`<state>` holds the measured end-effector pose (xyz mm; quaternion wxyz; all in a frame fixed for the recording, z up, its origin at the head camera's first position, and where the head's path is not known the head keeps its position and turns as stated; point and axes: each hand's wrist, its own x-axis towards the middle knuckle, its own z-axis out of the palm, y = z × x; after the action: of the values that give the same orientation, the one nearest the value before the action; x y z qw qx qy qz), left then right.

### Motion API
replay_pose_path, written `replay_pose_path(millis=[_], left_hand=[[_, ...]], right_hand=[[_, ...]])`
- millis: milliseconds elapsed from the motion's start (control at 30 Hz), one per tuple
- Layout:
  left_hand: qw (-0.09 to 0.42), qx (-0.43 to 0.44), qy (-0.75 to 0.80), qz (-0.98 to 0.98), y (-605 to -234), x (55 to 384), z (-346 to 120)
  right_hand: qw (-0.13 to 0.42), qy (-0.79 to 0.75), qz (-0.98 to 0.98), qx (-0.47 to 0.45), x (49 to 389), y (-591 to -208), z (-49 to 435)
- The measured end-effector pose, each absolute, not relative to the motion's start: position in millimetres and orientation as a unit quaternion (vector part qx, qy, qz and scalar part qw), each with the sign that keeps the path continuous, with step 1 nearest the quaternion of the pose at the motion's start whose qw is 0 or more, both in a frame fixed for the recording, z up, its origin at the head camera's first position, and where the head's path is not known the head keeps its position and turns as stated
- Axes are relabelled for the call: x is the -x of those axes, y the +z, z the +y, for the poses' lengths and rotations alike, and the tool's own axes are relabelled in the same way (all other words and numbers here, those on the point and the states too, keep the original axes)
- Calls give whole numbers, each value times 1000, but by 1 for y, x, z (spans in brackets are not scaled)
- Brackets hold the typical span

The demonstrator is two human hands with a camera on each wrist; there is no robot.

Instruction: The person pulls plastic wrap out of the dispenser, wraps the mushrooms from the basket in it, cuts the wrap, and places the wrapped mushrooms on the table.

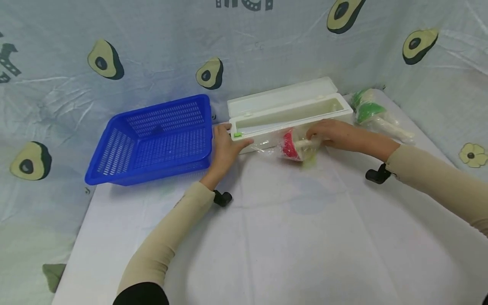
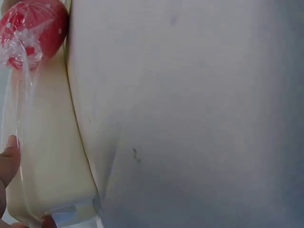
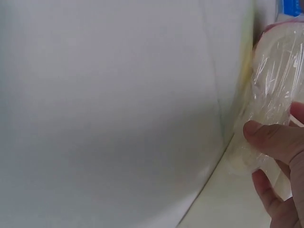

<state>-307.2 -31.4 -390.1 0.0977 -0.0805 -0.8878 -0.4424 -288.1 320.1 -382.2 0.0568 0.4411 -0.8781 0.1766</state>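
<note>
A long white box (image 1: 270,134) stands on the table with its hinged lid (image 1: 282,96) raised at the back. My left hand (image 1: 225,146) grips the box's left end, thumb along the front wall and fingers at the end. In front of the box is a red mushroom-shaped item (image 1: 289,146) in clear plastic, its red cap (image 2: 40,33) spotted white in the left wrist view. My right hand (image 1: 335,134) holds its pale stem (image 3: 266,109) through the plastic, thumb on the near side. The loose wrap stretches left along the box front.
Left of the box sits a blue perforated basket (image 1: 152,178). A green-and-white item (image 1: 371,111) in clear plastic lies beyond the box's right end. Patterned cloth (image 1: 152,42) hangs behind, and the table (image 1: 297,245) has a white cover.
</note>
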Motion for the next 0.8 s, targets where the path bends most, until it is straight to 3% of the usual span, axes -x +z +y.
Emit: replay_pose_path(millis=[233,467,667,800], left_hand=[[111,107,-420,-894,-391,314,-23],[104,137,-429,-887,-397,315,-23],[51,127,-496,-858,-389,308,-31],[65,121,-501,-854,-388,307,-36]], right_hand=[[45,161,-880,-445,298,-383,322],[-72,76,-893,-438,285,-328,304],[-32,90,-892,-443,292,-273,259],[-48,117,-880,-458,315,-261,220]])
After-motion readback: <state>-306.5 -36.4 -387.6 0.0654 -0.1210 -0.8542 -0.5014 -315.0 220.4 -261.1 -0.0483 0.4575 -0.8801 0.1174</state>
